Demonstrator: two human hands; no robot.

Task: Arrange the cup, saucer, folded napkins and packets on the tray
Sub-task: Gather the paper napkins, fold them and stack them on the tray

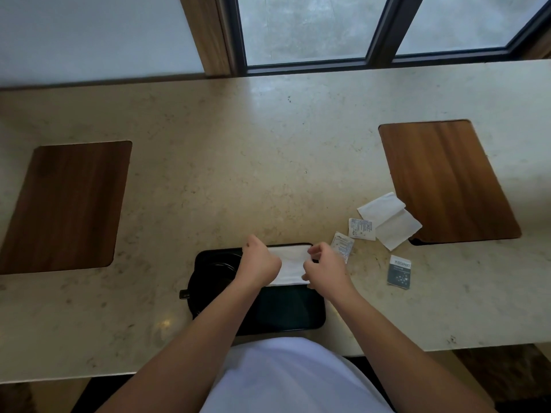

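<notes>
While napkin (pixel 290 265) lies on tray (pixel 286 311), left hand (pixel 260 261), right hand (pixel 326 267) pinch its ends.

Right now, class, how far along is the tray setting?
Done: the dark cup and saucer sit on the tray. In hand: both hands, left and right, hold a napkin over it. Left: second napkin and three packets on the counter.

The left hand (pixel 262 262) hides most of the black cup (pixel 213 274); packet (pixel 399 272) print is illegible.
</notes>
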